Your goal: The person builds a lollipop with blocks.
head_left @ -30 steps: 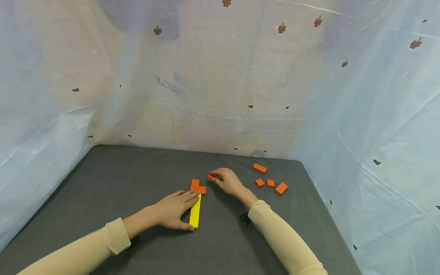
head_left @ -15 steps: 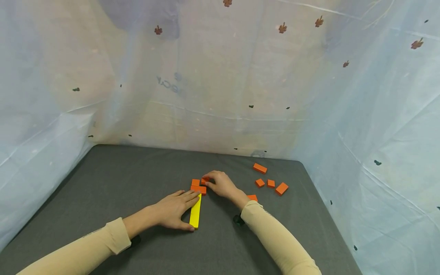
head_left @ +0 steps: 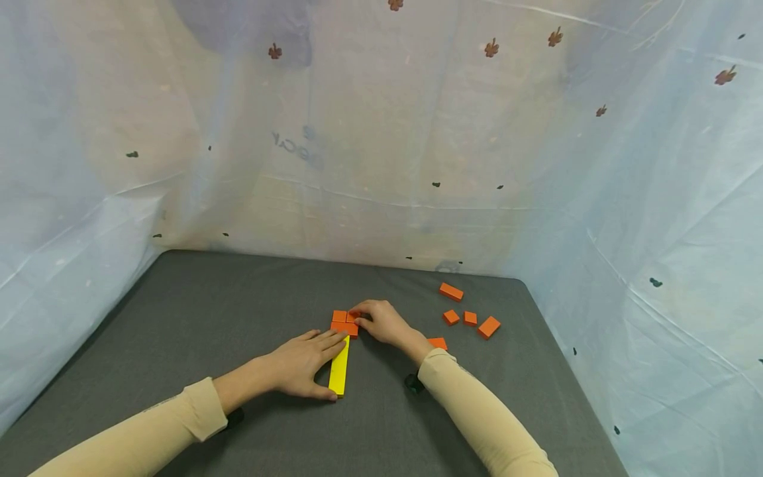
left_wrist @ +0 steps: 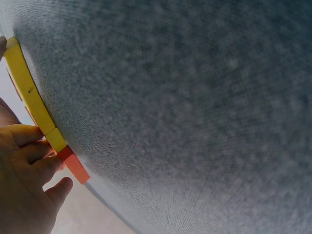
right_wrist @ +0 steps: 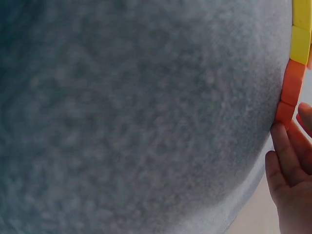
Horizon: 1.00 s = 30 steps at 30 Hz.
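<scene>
Now left hand [head_left: 301,368], fingers wide apart, against yellow blocks [head_left: 338,375].

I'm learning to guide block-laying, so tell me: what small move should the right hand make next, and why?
Probably the right hand should release the small orange rectangular block it pinches: that piece appears lined up beside the squarish orange block and against the longer orange rectangular block, leaving little gap to close. Other loose orange blocks lie off to the right.
</scene>
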Available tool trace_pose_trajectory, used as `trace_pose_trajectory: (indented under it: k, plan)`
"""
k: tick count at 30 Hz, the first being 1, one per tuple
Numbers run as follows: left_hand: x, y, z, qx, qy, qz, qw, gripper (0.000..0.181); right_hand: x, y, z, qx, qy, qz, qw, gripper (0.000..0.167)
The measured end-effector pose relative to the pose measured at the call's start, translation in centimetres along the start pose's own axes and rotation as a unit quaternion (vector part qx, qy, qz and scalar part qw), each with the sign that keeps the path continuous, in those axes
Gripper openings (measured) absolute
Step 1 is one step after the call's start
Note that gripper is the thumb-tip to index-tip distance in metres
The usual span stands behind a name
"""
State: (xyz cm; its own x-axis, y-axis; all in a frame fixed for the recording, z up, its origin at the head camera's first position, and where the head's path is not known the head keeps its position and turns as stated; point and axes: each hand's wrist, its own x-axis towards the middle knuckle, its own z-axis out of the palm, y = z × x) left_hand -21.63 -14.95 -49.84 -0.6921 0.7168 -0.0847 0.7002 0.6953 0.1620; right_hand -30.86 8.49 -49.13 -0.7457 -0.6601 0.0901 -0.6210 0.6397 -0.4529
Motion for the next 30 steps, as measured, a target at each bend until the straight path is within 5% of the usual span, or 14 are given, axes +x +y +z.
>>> trace_pose_trajectory:
  k: [15,30]
  plan:
    - [-0.2,0.08,0.01,0.011,0.019,0.012,0.9997,0.107,0.17,0.21,0.31,-0.012,0.004,-0.002,0.9999,0.027]
    - [-0.06,0.03,0.09,0.011,0.007,0.004,0.9999,0.108,0.11,0.08,0.35,-0.012,0.01,-0.002,0.9999,0.026]
